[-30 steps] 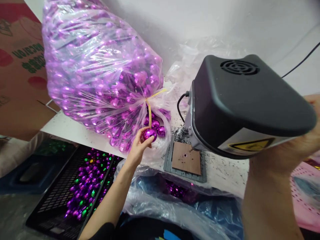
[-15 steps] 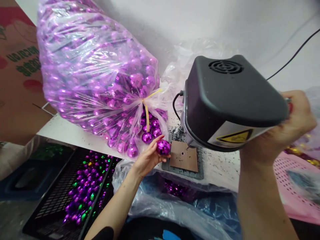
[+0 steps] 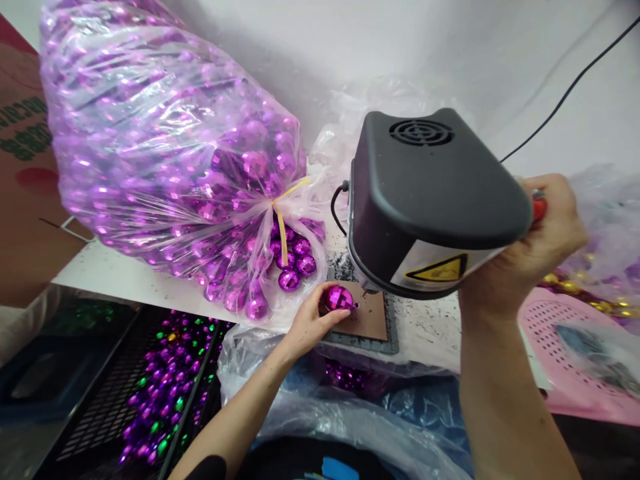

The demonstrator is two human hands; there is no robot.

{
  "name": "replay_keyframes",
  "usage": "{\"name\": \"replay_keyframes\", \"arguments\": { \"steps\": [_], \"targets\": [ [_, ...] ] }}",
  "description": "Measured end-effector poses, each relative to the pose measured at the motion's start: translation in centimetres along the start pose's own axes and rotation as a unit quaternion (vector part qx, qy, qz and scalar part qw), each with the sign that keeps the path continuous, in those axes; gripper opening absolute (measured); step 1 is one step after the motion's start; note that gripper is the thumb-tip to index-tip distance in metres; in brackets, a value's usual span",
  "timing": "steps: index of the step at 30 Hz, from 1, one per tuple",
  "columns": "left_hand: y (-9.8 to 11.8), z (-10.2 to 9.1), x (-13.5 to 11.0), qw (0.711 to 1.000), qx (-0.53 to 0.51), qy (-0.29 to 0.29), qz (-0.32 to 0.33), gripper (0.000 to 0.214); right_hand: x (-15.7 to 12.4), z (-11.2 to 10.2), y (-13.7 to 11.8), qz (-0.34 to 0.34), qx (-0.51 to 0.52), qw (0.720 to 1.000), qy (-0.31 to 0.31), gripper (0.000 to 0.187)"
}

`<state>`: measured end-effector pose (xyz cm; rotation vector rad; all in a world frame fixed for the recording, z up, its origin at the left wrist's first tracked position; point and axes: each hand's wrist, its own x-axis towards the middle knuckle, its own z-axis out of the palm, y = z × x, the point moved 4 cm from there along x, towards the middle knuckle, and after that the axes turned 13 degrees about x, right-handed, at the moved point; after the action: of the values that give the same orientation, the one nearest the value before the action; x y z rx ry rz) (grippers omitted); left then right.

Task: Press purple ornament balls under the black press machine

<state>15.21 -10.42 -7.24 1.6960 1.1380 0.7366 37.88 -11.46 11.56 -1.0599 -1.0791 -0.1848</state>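
My left hand [image 3: 316, 319] is closed round a shiny purple faceted ball [image 3: 339, 298], thumb in front and fingers behind. The ball is over the left part of a brown square board [image 3: 370, 319], which lies on the grey base plate [image 3: 393, 337] of a black machine [image 3: 435, 193]. A small dark hole or pin shows at the ball's right side; I cannot tell which. At the machine's right side my right hand [image 3: 545, 240] is wrapped round a lever with a red part [image 3: 539, 208]. The machine's housing hides its working end from me.
A big clear bag [image 3: 165, 147] of purple balls fills the left, tied with yellow string; several loose balls [image 3: 289, 280] lie by its neck. A black crate [image 3: 100, 400] holds small purple and green pieces. At right is a pink basket [image 3: 537, 333]. Black shavings litter the white table [image 3: 425, 340].
My left hand has moved the purple ball rightward, from the board's left edge to over the board. My right hand stays on the lever. The whole view has shifted slightly.
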Motion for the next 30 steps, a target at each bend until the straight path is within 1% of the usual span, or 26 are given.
{"name": "replay_keyframes", "arguments": {
  "steps": [3, 7, 9, 11, 17, 21, 24, 27, 30],
  "targets": [
    [0.2, 0.5, 0.4, 0.995, 0.095, 0.017, 0.039, 0.047, 0.0, 0.0, 0.0, -0.006, 0.011, 1.000, -0.005, 0.041],
    [0.8, 1.2, 0.6, 0.974, 0.196, 0.041, 0.107, 0.048, 0.0, 0.1, -0.1, -0.006, 0.022, 1.000, -0.006, 0.038],
    [1.0, 1.8, 0.7, 0.964, 0.232, 0.054, 0.120, 0.049, 0.0, 0.1, -0.2, -0.001, 0.023, 1.000, -0.006, 0.041],
    [1.1, 2.4, 0.8, 0.957, 0.255, 0.071, 0.116, 0.048, 0.0, 0.1, -0.2, 0.004, 0.019, 1.000, -0.006, 0.042],
    [1.0, 4.7, 2.0, 0.953, 0.281, 0.083, 0.076, 0.043, -0.1, -0.1, -0.1, 0.010, 0.011, 1.000, -0.005, 0.040],
    [0.6, 5.5, 2.6, 0.959, 0.262, 0.070, 0.081, 0.036, -0.1, -0.1, -0.1, 0.011, 0.011, 1.000, -0.008, 0.040],
    [0.2, 5.7, 2.5, 0.967, 0.237, 0.043, 0.089, 0.032, 0.0, -0.1, -0.2, 0.007, 0.000, 1.000, -0.003, 0.040],
    [0.2, 5.4, 2.3, 0.973, 0.215, 0.025, 0.085, 0.030, 0.0, -0.2, -0.3, 0.003, 0.000, 1.000, 0.004, 0.038],
    [0.5, 5.0, 2.2, 0.977, 0.198, 0.007, 0.081, 0.037, -0.1, -0.3, -0.3, 0.002, -0.006, 1.000, 0.007, 0.035]
  ]
}}
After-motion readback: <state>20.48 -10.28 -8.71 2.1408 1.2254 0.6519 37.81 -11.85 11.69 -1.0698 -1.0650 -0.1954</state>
